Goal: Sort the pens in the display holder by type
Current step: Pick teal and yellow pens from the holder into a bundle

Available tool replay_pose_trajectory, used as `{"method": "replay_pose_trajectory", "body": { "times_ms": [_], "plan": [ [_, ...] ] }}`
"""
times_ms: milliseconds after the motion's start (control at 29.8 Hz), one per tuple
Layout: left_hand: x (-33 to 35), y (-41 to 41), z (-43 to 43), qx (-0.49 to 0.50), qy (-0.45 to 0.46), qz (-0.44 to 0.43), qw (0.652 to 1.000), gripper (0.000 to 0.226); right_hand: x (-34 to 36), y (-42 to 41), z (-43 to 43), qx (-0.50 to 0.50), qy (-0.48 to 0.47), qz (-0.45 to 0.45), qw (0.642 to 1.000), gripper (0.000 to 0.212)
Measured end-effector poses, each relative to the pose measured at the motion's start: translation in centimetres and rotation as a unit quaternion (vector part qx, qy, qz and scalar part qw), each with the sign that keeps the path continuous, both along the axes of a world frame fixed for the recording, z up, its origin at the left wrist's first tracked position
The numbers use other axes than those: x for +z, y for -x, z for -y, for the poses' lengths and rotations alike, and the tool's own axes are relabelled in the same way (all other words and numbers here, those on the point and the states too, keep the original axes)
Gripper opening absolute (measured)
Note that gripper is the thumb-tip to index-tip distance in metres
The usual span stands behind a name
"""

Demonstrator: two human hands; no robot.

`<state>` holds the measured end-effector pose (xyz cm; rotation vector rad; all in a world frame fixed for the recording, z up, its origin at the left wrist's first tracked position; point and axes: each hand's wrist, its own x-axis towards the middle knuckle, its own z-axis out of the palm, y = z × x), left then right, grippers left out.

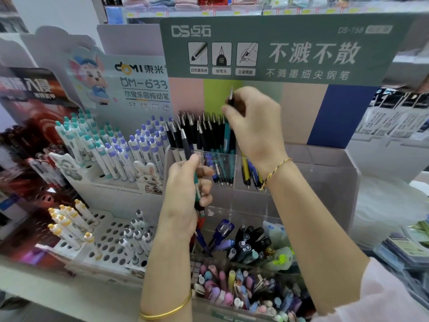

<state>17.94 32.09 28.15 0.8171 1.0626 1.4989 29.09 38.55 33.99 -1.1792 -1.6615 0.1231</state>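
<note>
- Shop shelves full of pens! What is the person doing?

- Sorting pens in the clear display holder (325, 173) under the big green sign (278, 49). The right hand (253, 126) is up high and pinches one dark pen (231, 98) in its fingertips, above the holder's top back row.

- Which way does that pen point?

- It stands almost straight up and down. Its thin silvery end is up. The bottom part hides behind the hand. I can't tell if the top is the writing tip or the clicker.

- And the other hand?

- The left hand (185, 194) is curled round a small bunch of pens, just in front of the holder. One is a teal pen (196, 189). It runs up and down too, and its low end pokes out under the fingers.

- Is the job nearly done?

- I think not. The black pens (199, 129) stand together in the top left box, so that part looks sorted, though one teal-looking pen sits at their right edge. Beside them, a yellow pen (245, 170) shares a box with blue ones. Lower down, the mixed pens (246, 245), blue, black and green, are all jumbled, and the pastel pens (227, 284) at the very front lie in a heap.

- So lots left?

- Yes. The pens in both hands need a box, and the low boxes look untouched to me.
</note>
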Motion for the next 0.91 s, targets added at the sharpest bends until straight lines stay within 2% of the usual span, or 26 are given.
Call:
{"method": "replay_pose_trajectory", "body": {
  "times_ms": [101, 134, 235, 302, 369, 436, 503, 570, 637, 705, 772, 839, 906],
  "plan": [
    [0.2, -0.2, 0.1, -0.022, 0.000, 0.054, 0.998, 0.058, -0.8, 0.4, 0.4, -0.003, 0.045, 0.055, 0.997, 0.021],
    [0.2, -0.2, 0.2, -0.021, -0.003, 0.057, 0.998, 0.060, -0.9, 0.5, 0.5, -0.017, 0.044, 0.079, 0.996, 0.019],
    [0.1, -0.1, 0.1, -0.007, -0.021, 0.046, 0.999, 0.027, -0.9, 0.7, 0.6, -0.086, 0.083, 0.196, 0.973, 0.024],
    [0.0, -0.2, 0.1, 0.000, -0.025, 0.023, 0.999, 0.017, -0.9, 0.8, 0.5, -0.112, 0.113, 0.246, 0.956, 0.027],
    [-0.2, -0.3, 0.1, 0.004, -0.030, -0.005, 1.000, 0.015, -1.0, 0.7, 0.7, -0.113, 0.110, 0.214, 0.964, 0.030],
    [-0.2, -0.5, 0.1, 0.012, -0.044, -0.026, 0.999, 0.012, -0.9, 0.3, 1.0, -0.083, 0.050, 0.104, 0.990, 0.026],
    [-0.3, -0.5, 0.0, 0.019, -0.060, -0.042, 0.997, 0.010, -0.4, -0.2, 1.4, -0.011, 0.027, 0.001, 1.000, 0.016],
    [-0.3, -0.7, -0.2, 0.010, -0.073, -0.059, 0.996, 0.009, -0.1, -0.3, 2.0, 0.085, 0.079, -0.035, 0.993, 0.016],
    [-0.3, -1.0, -0.3, -0.007, -0.081, -0.064, 0.995, 0.010, -0.2, -0.2, 2.1, 0.140, 0.135, -0.043, 0.980, 0.014],
    [-0.3, -1.2, -0.4, -0.008, -0.080, -0.062, 0.995, 0.012, -0.2, -0.4, 1.7, 0.135, 0.125, -0.089, 0.979, 0.009],
    [-0.5, -1.0, -0.6, 0.016, -0.067, -0.055, 0.996, 0.014, 0.5, -0.9, 1.1, 0.084, 0.055, -0.143, 0.985, 0.005],
    [-0.7, -0.7, -0.7, 0.044, -0.054, -0.043, 0.997, 0.016, 1.1, -1.3, 0.6, 0.033, -0.008, -0.138, 0.990, 0.005],
    [-0.9, -0.4, -0.7, 0.058, -0.045, -0.034, 0.997, 0.018, 1.1, -1.1, 0.3, 0.016, -0.026, -0.102, 0.994, 0.007]
  ]
}}
